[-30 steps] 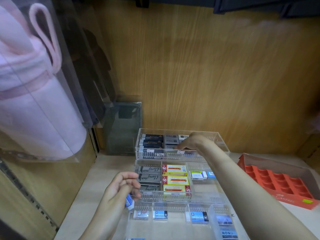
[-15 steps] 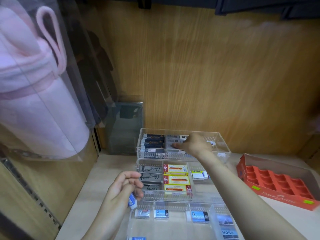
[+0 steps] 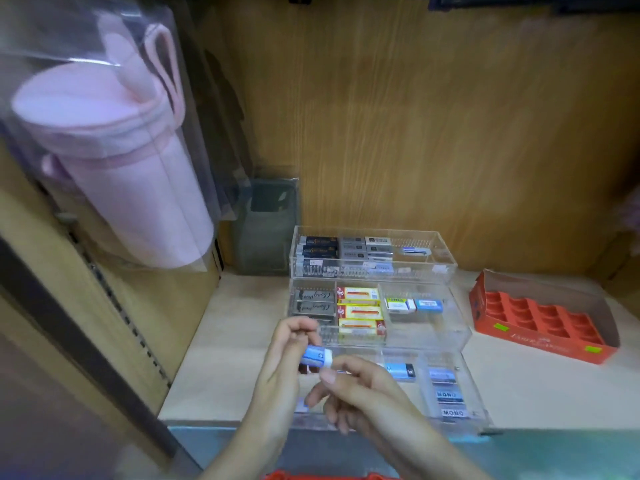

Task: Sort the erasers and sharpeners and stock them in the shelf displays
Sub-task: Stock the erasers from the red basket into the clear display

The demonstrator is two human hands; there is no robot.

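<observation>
A blue-and-white eraser (image 3: 316, 356) is held between both hands just above the front tier of a clear acrylic display (image 3: 460, 332), which stands on a pale wooden shelf (image 3: 221, 341). The left hand (image 3: 278, 375) has its grip clamped on the blue sleeve, fingers curled over the top. The right hand (image 3: 363, 386) pinches the white end between thumb and forefinger — its grip closed on the same eraser.

Below the hands, the front tier holds blue erasers (image 3: 401, 371) and a row marked MONO (image 3: 450, 396). The middle tier carries grey boxes (image 3: 313, 303) at left, red-and-yellow boxes (image 3: 358, 311) beside them and a few small erasers (image 3: 414, 305) to the right. The back tier shows dark and grey packs (image 3: 346, 249).

A red cardboard tray (image 3: 540, 318) with moulded pockets sits well apart on the right. At left hangs a pink pouch (image 3: 114, 161) in clear plastic wrap.
</observation>
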